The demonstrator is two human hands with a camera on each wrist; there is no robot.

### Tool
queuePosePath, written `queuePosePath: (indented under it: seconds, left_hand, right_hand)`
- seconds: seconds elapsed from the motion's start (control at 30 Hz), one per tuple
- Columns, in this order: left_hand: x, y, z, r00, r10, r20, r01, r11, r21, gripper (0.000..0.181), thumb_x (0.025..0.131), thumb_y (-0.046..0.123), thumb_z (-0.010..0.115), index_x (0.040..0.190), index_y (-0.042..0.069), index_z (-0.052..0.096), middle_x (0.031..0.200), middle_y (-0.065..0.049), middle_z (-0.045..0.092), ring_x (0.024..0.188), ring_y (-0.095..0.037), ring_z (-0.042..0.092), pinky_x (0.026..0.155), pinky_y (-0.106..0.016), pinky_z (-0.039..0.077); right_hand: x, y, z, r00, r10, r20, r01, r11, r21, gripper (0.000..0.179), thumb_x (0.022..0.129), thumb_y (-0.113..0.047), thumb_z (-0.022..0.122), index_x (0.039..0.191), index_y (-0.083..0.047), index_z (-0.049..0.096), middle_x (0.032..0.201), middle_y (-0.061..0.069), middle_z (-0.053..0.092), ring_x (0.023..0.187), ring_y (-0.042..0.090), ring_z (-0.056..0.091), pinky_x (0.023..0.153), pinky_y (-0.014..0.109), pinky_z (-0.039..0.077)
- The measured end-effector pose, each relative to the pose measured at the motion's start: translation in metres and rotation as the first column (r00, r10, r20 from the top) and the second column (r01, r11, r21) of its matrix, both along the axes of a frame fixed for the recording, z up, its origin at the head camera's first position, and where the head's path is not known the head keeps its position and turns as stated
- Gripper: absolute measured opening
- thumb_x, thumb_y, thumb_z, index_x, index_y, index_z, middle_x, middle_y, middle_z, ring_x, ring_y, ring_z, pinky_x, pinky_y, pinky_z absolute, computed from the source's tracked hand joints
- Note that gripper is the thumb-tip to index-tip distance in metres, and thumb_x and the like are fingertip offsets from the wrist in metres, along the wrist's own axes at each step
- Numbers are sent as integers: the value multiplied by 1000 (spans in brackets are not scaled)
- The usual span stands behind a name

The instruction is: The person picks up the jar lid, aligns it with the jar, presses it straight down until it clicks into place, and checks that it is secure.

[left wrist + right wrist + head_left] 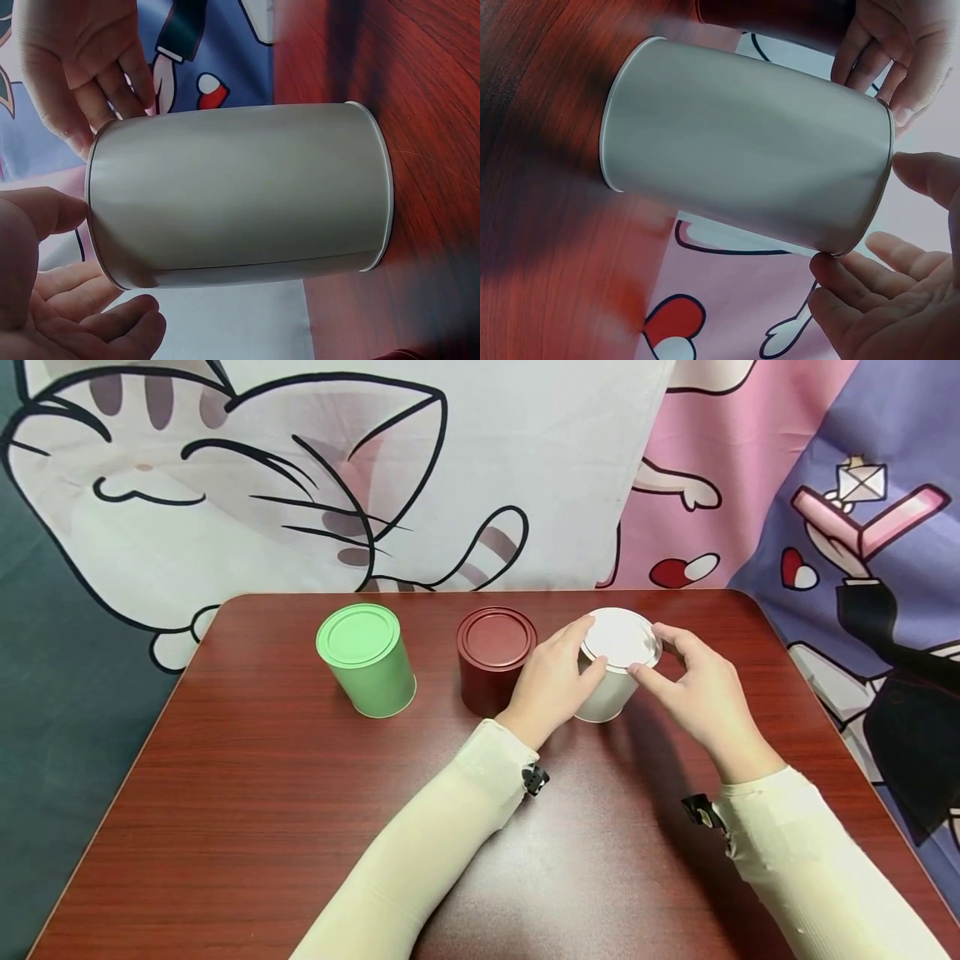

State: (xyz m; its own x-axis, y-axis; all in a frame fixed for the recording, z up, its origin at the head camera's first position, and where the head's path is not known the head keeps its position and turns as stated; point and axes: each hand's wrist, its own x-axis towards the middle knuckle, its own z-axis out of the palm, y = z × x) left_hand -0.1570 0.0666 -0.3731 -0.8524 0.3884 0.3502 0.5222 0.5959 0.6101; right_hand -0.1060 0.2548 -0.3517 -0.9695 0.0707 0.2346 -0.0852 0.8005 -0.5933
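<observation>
A white tin [606, 695] with a round lid [621, 637] stands upright near the table's back edge, right of centre. From its left, my left hand [553, 678] grips the upper rim between thumb and fingers. Opposite it, my right hand [705, 693] holds the same rim with its thumb in front and fingers behind. In the left wrist view the plain side of the tin [232, 195] shows, a thin seam running along it. The right wrist view shows both thumbs at the lid edge of the tin [742, 142], its base at the tabletop. The lid looks seated.
A dark red tin [489, 681] stands just left of my left hand, partly behind it. Farther left is a green tin [369, 672], also lidded. The reddish-brown wooden table [247, 802] meets a printed cartoon cloth [555, 460] behind its back edge.
</observation>
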Motion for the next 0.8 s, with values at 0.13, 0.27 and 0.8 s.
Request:
queuePosePath:
  seconds: [0.13, 0.27, 0.8]
  left_hand:
    - [0, 0, 0, 1000, 0, -2, 0, 1000, 0, 54, 96, 26, 67, 145, 9, 53, 143, -4, 58, 129, -18, 57, 108, -27, 43]
    - [1, 0, -1, 1000, 1, -30, -1, 1000, 4, 52, 95, 26, 67, 144, 10, 54, 140, -4, 60, 125, -18, 60, 105, -27, 46]
    - [6, -4, -8, 999, -16, -48, 16, 1000, 10, 48, 96, 26, 65, 141, 11, 57, 141, -8, 60, 132, -18, 55, 107, -31, 45]
  right_hand:
    - [-1, -1, 0, 1000, -9, -16, 9, 1000, -2, 58, 91, -29, 74, 140, -3, 56, 137, 20, 60, 128, 37, 54, 105, 57, 40]
    - [-1, -1, 1, 999, -25, -26, 25, 1000, -4, 57, 92, -30, 73, 140, -4, 57, 137, 18, 61, 129, 35, 53, 105, 57, 39]
    - [-3, -3, -4, 1000, -19, -24, 19, 1000, -3, 57, 93, -29, 72, 142, -4, 55, 138, 20, 59, 129, 38, 53, 104, 59, 40]
